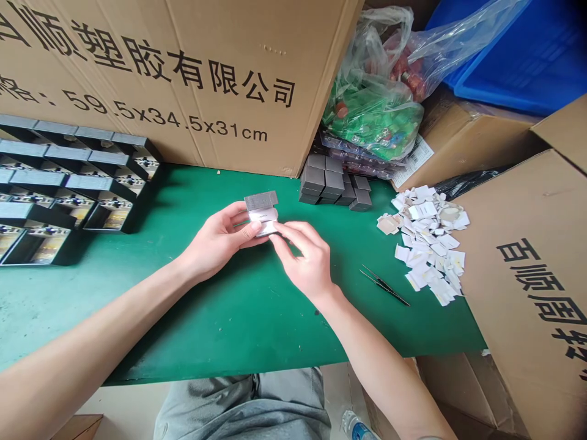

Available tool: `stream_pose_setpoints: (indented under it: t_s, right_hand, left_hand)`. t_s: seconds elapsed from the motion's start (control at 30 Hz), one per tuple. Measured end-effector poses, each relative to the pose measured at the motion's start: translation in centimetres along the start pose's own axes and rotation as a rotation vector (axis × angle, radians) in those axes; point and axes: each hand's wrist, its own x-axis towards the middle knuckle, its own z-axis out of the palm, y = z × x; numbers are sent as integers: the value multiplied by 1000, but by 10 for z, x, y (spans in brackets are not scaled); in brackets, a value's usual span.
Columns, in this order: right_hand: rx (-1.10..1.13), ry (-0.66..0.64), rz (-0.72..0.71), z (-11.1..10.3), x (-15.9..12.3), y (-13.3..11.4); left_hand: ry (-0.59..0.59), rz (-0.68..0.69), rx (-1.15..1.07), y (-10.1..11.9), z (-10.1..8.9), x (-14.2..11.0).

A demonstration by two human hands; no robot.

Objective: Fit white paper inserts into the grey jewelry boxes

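Observation:
A small dark grey hinged box (262, 200) with a white lining is held with its lid up, above the green table. My left hand (225, 231) grips it from the left, the thumb on the white lining. At the box's right edge, the fingertips of my right hand (306, 252) are pinched together on it; whether they also hold a piece of the lining is hidden. Tweezers (384, 285) lie on the table to the right of my right hand. Closed grey boxes (324, 177) are stacked behind my hands.
Several open black boxes (105, 201) stand in rows at the left. Small white pieces (431, 235) form a heap at the right. Large cardboard boxes (192, 36) wall off the back and right. A plastic bag (371, 116) with green items sits near a blue bin (509, 61).

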Motion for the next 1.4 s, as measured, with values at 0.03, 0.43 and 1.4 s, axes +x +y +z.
stream_pose_setpoints:
  t_s: [0.03, 0.43, 1.4]
  right_hand:
    - [20, 7, 44, 0, 1, -1]
    - [289, 28, 360, 2, 8, 3]
    - [152, 62, 106, 17, 5, 7]
  left_hand:
    - [16, 6, 0, 0, 1, 0]
    - [16, 135, 230, -12, 5, -1]
    - [65, 50, 86, -11, 10, -2]
